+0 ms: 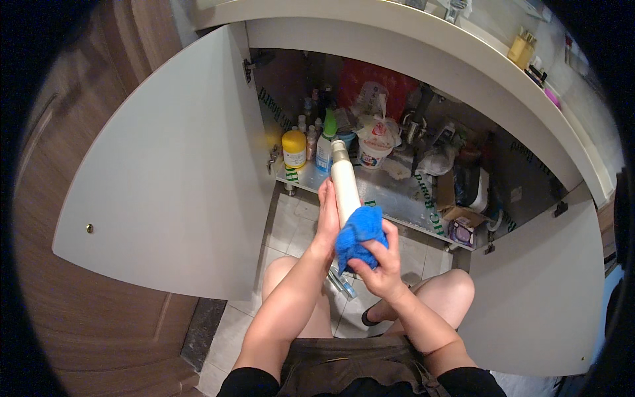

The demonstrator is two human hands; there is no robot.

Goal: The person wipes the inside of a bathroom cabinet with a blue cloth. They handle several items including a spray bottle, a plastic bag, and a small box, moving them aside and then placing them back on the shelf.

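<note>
My left hand [327, 213] holds a long white bottle [346, 186] with a grey-beige neck, tilted so that its top points at the cabinet. In my right hand [384, 260] is a bunched blue cloth [361, 238], pressed against the bottle's lower end, which it hides. Beyond the bottle, on the cabinet floor, stand a green-topped spray bottle [325, 149], a jar with a yellow lid [294, 149] and a white tub [373, 153] with a plastic bag on it.
Two curved cabinet doors stand open, a left door [168, 173] and a right door [538, 297]. Inside are metal pipes [414, 129], a cardboard box [454, 206] and a purple package [462, 233]. Toiletries, including a yellow bottle [521, 48], stand on the countertop [476, 42]. A flat packet [342, 283] lies between my knees.
</note>
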